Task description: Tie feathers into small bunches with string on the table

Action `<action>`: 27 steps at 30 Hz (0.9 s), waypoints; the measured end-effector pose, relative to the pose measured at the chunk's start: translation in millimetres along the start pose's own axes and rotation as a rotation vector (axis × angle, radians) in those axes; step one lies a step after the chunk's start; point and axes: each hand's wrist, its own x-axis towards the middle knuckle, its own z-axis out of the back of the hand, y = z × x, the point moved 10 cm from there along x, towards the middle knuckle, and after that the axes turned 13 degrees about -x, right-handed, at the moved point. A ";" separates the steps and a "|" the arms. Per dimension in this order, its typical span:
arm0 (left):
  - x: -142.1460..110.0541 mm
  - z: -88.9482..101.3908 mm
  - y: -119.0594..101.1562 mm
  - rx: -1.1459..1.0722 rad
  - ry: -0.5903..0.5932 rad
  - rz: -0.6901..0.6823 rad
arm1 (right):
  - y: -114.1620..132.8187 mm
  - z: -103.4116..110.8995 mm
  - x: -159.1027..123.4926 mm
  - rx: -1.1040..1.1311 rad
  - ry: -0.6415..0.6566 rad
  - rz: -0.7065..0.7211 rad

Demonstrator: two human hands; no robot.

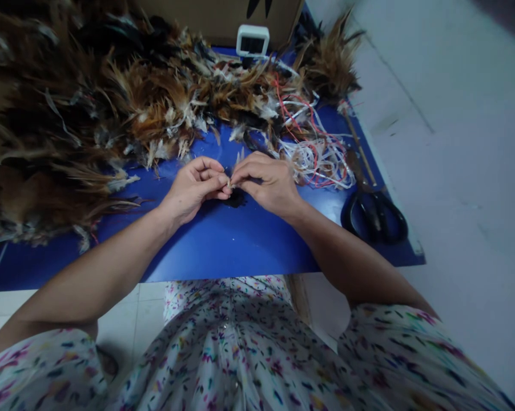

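Observation:
Above the blue table, my left hand [195, 187] and my right hand [266, 178] meet, fingertips almost touching. Both are closed in a pinch on the pale end of a small feather [229, 184]; its exact shape is mostly hidden by the fingers. A dark patch [235, 200], perhaps more of the feather or a shadow, shows just below the fingertips. Behind my hands lies a heap of brown, black and white feathers [155, 94]. Right of my right hand is a tangle of white and red string [320, 162].
Black-handled scissors [374, 217] lie near the table's right edge, beside a thin stick [360, 148]. A small white device [253, 41] stands at the back before a cardboard box [189, 14]. More feathers [30, 197] cover the left side of the blue tabletop [236, 251].

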 end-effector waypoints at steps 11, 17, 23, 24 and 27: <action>0.1 0.1 -3.0 0.125 -0.011 -0.079 | -5.7 -8.9 -2.5 0.058 0.054 -0.039; 0.0 0.0 -5.6 0.130 -0.025 -0.121 | -18.7 -7.3 -5.0 0.153 0.036 -0.224; 0.0 0.4 -5.3 0.156 -0.024 -0.139 | -20.0 -13.3 -7.5 0.155 0.077 -0.268; 0.0 0.7 -5.2 0.166 -0.024 -0.145 | -20.1 -13.9 -7.9 0.154 0.081 -0.270; -0.1 0.8 -5.1 0.201 -0.023 -0.159 | -19.9 -13.5 -8.1 0.129 0.081 -0.264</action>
